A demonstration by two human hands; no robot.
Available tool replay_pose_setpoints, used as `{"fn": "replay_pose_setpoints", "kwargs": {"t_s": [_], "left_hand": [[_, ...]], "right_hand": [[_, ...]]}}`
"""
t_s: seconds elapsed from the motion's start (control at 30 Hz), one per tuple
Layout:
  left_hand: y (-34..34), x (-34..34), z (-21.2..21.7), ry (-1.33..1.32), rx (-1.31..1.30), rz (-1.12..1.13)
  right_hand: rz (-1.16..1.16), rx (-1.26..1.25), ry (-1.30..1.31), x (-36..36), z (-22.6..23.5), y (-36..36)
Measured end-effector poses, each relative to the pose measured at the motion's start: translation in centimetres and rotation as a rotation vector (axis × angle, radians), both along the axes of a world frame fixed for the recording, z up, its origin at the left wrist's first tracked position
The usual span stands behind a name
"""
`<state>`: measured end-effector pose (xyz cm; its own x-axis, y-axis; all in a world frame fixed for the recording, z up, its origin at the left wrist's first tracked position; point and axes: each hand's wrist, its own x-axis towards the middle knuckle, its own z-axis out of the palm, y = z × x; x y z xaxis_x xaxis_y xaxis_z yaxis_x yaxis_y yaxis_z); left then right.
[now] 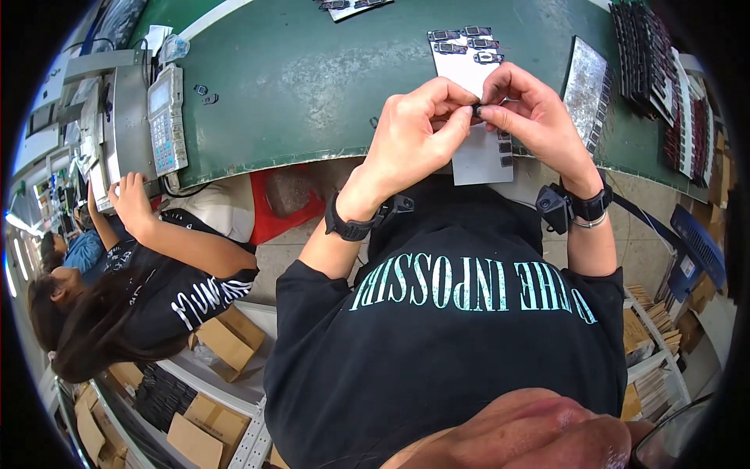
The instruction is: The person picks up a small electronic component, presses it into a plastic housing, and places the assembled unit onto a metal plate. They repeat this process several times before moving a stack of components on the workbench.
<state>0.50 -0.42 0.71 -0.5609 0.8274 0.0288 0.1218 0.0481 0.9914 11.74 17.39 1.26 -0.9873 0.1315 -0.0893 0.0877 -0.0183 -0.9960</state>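
Both my hands meet above the near edge of the green table, fingertips almost touching. A small black part (477,110), too small to name more exactly, is pinched between them. My left hand (418,137) grips its left side with thumb and forefinger; my right hand (539,117) closes on the right side. Under the hands lies a white sheet (473,166), jutting past the table edge. Several small black parts with windowed frames (449,48) sit at its far end, and small black squares (505,148) line its near right side.
To the right lie a grey strip (584,86) edged with black squares and stacks of dark strips (644,55). Two loose black pieces (209,99) rest at left, by a machine's keypad panel (164,117). A co-worker's hand (134,205) is beside that machine.
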Motion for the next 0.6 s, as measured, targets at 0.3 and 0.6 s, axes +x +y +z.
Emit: {"fn": "replay_pose_setpoints", "kwargs": {"t_s": [0.3,0.6], "left_hand": [[-0.3,0.3,-0.1,-0.335,-0.009,0.068],[1.6,-2.1,-0.2,-0.069,-0.158,0.173]], "right_hand": [[-0.087,0.008,-0.042,0.7,0.4,-1.7],[-0.289,0.637,0.075,0.3,1.2,-1.4]]}}
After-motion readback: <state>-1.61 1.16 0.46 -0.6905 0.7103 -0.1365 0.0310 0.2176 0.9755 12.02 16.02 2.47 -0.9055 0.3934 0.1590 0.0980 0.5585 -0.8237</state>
